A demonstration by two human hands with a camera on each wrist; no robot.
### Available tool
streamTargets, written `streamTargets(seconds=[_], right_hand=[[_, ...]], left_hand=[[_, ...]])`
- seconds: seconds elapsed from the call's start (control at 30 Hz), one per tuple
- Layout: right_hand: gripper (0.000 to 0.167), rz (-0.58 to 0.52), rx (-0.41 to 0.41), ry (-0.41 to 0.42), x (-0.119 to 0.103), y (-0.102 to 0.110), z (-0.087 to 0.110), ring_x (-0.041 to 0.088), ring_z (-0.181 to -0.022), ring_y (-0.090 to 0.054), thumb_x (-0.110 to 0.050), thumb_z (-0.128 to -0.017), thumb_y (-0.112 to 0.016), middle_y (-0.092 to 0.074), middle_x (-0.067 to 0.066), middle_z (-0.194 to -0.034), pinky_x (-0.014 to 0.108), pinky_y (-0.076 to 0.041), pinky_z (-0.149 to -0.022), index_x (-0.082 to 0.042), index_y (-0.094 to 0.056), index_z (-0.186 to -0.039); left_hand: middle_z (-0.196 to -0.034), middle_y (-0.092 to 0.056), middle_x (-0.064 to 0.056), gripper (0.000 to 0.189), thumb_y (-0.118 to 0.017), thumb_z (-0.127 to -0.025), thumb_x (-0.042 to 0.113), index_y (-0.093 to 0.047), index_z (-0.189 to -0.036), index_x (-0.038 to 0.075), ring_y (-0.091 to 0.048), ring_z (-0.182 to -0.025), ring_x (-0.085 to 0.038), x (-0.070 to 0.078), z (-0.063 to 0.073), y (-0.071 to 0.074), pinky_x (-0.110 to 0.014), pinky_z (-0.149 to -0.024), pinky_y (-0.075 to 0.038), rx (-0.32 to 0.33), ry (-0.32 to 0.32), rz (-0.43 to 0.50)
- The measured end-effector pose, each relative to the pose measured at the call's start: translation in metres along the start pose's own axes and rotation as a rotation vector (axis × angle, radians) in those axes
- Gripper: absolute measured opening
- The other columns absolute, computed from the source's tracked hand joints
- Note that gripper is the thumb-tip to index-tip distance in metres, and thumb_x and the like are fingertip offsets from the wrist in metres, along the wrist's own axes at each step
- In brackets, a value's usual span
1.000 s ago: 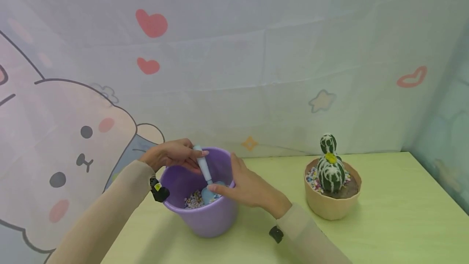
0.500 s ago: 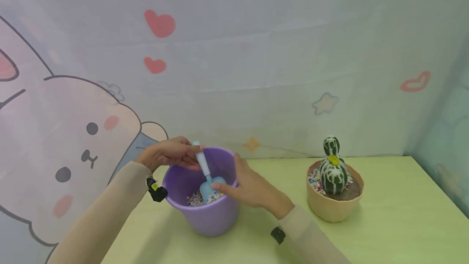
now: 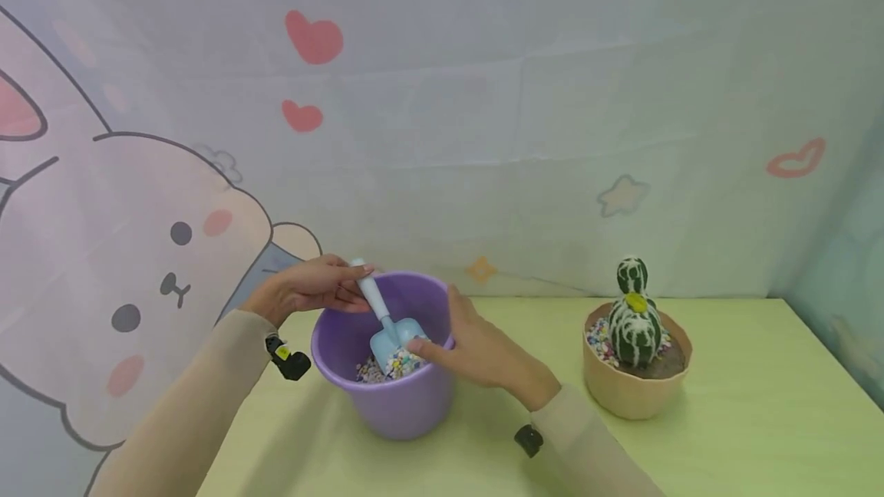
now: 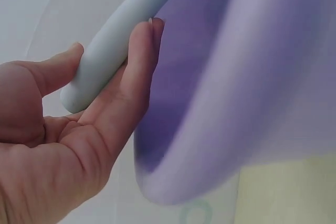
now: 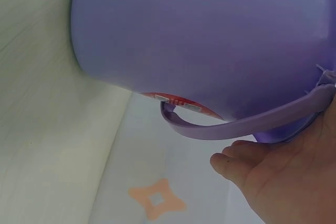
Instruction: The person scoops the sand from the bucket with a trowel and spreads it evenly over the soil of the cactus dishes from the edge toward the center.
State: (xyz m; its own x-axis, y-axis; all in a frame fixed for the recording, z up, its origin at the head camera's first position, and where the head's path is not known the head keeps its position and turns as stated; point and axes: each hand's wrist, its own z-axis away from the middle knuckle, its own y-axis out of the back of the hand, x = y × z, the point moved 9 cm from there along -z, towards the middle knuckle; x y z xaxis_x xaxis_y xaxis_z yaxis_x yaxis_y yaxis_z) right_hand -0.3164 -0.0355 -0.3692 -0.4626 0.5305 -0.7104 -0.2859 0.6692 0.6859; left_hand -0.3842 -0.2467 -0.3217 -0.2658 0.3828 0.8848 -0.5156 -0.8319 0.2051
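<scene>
My left hand (image 3: 319, 287) pinches the white handle of a light-blue toy shovel (image 3: 374, 299) between thumb and fingers. The shovel slants down into a purple bucket (image 3: 407, 409), its blade bearing multicoloured pebbles (image 3: 406, 363). More pebbles lie at the bucket's bottom. My right hand (image 3: 486, 347) rests against the bucket's right rim, thumb over the inner side and the other fingers fairly straight. In the left wrist view, the shovel handle (image 4: 118, 43) lies across the fingers. The right wrist view has the bucket's loose purple carrying handle (image 5: 226, 129) hanging beside the right hand (image 5: 294, 182).
On the right of the yellow-green table (image 3: 753, 405) stands a tan pot (image 3: 631, 393) holding a toy cactus (image 3: 635, 332), coloured pebbles and brown soil. A printed cloth backdrop (image 3: 539, 98) hangs behind the table.
The shovel has risen and its handle has tipped left with my left hand, so more of its blade and pebbles show. My right hand keeps its place at the rim. The view has shifted slightly.
</scene>
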Motion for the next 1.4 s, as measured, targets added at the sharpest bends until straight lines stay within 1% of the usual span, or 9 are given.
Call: streamTargets(seconds=[0.2,0.3,0.43,0.53,0.67,0.83,0.93,1.2,1.4], right_hand=[[0.106,0.018,-0.044,0.021,0.0,0.006,-0.001,0.04,-0.156,-0.037,-0.077,-0.102,-0.038,-0.001,0.019,-0.178,0.055,-0.033,-0.133,-0.009,0.01,-0.168],[0.093,-0.032,-0.04,0.095,-0.004,0.011,-0.002,0.038,-0.157,-0.037,-0.067,-0.107,-0.04,-0.016,0.019,-0.175,0.055,-0.035,-0.132,-0.009,-0.003,-0.17],[0.071,-0.088,-0.011,0.186,-0.008,0.019,-0.002,0.034,-0.144,-0.051,-0.054,-0.111,-0.044,-0.046,0.017,-0.155,0.055,-0.048,-0.122,-0.008,-0.028,-0.163],[0.065,-0.094,0.009,0.188,-0.007,0.025,0.0,0.031,-0.135,-0.057,-0.054,-0.11,-0.046,-0.053,0.015,-0.144,0.053,-0.053,-0.116,-0.009,-0.039,-0.156],[0.065,-0.071,0.053,0.175,-0.008,0.039,0.004,0.03,-0.136,-0.057,-0.057,-0.106,-0.055,-0.056,0.011,-0.146,0.054,-0.052,-0.117,-0.013,-0.046,-0.152],[0.086,0.052,0.107,0.104,-0.008,0.058,0.012,0.036,-0.156,-0.04,-0.063,-0.102,-0.058,-0.04,0.015,-0.168,0.057,-0.037,-0.13,-0.008,-0.033,-0.164],[0.089,0.099,0.141,0.082,-0.009,0.069,0.018,0.039,-0.159,-0.034,-0.062,-0.102,-0.059,-0.036,0.018,-0.17,0.058,-0.033,-0.132,-0.004,-0.031,-0.164],[0.074,0.134,0.25,0.133,-0.022,0.107,0.039,0.037,-0.153,-0.045,-0.052,-0.102,-0.066,-0.05,0.016,-0.161,0.058,-0.04,-0.128,-0.005,-0.047,-0.156],[0.07,0.179,0.349,0.169,-0.031,0.138,0.064,0.04,-0.146,-0.052,-0.042,-0.099,-0.073,-0.057,0.019,-0.155,0.059,-0.047,-0.123,-0.002,-0.05,-0.152]], left_hand=[[-0.099,-0.08,-0.011,0.034,-0.048,-0.114,0.027,-0.068,-0.11,0.0,-0.08,-0.096,-0.021,-0.007,0.003,0.005,-0.041,-0.105,-0.063,-0.003,-0.007,0.082],[-0.098,-0.08,-0.01,0.035,-0.046,-0.115,0.028,-0.067,-0.11,0.001,-0.08,-0.095,-0.02,-0.012,0.006,0.01,-0.038,-0.102,-0.064,0.023,-0.004,0.127],[-0.097,-0.08,-0.009,0.032,-0.046,-0.115,0.029,-0.066,-0.112,0.003,-0.08,-0.094,-0.018,-0.018,0.009,0.016,-0.032,-0.096,-0.067,0.061,-0.015,0.182],[-0.097,-0.08,-0.008,0.027,-0.048,-0.114,0.028,-0.063,-0.114,0.005,-0.08,-0.094,-0.019,-0.021,0.011,0.021,-0.03,-0.094,-0.068,0.082,-0.033,0.226],[-0.096,-0.081,-0.01,0.024,-0.05,-0.113,0.026,-0.064,-0.112,0.006,-0.081,-0.092,-0.021,-0.021,0.012,0.025,-0.03,-0.092,-0.068,0.088,-0.067,0.301],[-0.095,-0.081,-0.014,0.028,-0.05,-0.113,0.022,-0.071,-0.104,0.008,-0.082,-0.09,-0.023,-0.023,0.012,0.027,-0.03,-0.088,-0.069,0.103,-0.08,0.405],[-0.094,-0.081,-0.014,0.029,-0.05,-0.113,0.023,-0.072,-0.102,0.009,-0.082,-0.089,-0.023,-0.023,0.011,0.028,-0.029,-0.086,-0.069,0.114,-0.079,0.424],[-0.095,-0.08,-0.012,0.023,-0.053,-0.112,0.026,-0.062,-0.114,0.005,-0.082,-0.088,-0.022,-0.006,0.004,0.022,-0.029,-0.085,-0.069,0.134,-0.077,0.389],[-0.099,-0.079,-0.012,0.02,-0.053,-0.112,0.026,-0.061,-0.114,0.008,-0.081,-0.091,-0.023,0.01,-0.008,0.009,-0.034,-0.093,-0.067,0.117,-0.09,0.383]])
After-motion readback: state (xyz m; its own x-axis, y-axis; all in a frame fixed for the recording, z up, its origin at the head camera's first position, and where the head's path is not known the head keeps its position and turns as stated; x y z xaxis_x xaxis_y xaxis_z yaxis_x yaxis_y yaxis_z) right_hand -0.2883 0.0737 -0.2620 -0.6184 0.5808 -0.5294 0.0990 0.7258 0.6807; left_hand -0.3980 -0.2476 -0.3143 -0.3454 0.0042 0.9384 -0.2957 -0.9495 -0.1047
